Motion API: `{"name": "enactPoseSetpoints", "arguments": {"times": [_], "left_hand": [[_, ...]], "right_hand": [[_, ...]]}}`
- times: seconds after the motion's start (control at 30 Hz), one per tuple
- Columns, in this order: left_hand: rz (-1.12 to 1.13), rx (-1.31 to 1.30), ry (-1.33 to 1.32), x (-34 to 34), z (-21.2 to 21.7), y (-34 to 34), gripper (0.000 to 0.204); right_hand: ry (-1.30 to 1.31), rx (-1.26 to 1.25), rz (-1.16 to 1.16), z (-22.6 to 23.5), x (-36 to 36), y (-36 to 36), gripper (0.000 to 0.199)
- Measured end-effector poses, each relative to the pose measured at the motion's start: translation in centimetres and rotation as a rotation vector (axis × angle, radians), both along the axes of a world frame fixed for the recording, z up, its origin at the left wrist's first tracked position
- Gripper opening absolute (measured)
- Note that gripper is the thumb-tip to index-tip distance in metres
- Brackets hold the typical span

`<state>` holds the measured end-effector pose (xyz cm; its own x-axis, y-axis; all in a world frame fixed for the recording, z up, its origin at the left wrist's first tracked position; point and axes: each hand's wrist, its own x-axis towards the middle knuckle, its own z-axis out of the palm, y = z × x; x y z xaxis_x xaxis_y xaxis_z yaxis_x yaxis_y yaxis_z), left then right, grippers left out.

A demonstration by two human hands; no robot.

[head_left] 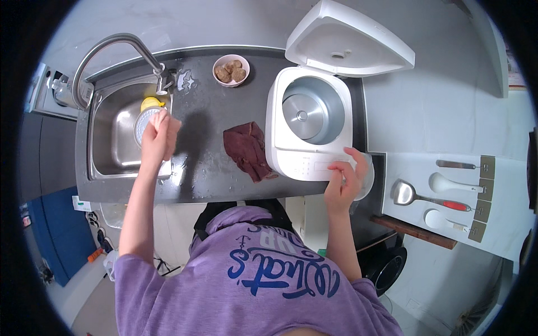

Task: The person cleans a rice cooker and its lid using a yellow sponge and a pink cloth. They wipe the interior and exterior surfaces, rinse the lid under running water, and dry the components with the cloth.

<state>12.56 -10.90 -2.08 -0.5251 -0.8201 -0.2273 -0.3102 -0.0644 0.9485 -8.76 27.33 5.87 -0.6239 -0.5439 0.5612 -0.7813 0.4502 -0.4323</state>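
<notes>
My left hand (161, 136) is raised over the right edge of the steel sink (106, 159), its fingers curled closed; what they hold, if anything, is hidden. Partly behind it, a round pale perforated piece (142, 127) shows in the sink, below a yellow item (150, 103). At the front right corner of a white rice cooker (273, 134), my right hand (346, 182) hovers by the control panel with thumb and fingers apart. The cooker's lid (358, 42) stands up, and inside shows a metal disc with a round centre. A crumpled maroon cloth (245, 147) lies against its left side.
A small white bowl (228, 83) of brown lumps sits at the back of the dark wet counter (204, 168). The faucet (120, 38) arches over the sink. Right of the cooker is a clear rounded vessel (367, 180). Utensils, including a spatula (404, 193), hang on the right wall.
</notes>
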Motion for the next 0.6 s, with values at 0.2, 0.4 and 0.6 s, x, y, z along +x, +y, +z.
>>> {"name": "enactPoseSetpoints", "arguments": {"times": [0.2,0.4,0.6], "left_hand": [[-0.52,0.747,0.395,-0.7,7.3,12.7,0.051],[-0.463,-0.569,0.012,-3.8,-0.5,16.3,0.052],[-0.775,-0.992,-0.431,-10.0,-10.7,19.0,0.063]], "right_hand": [[-0.727,-0.097,0.481,3.4,3.7,-6.0,0.061],[-0.61,-0.168,0.347,0.9,0.1,-3.5,0.033],[-0.298,0.097,0.284,-1.4,-2.3,-0.5,0.04]]}}
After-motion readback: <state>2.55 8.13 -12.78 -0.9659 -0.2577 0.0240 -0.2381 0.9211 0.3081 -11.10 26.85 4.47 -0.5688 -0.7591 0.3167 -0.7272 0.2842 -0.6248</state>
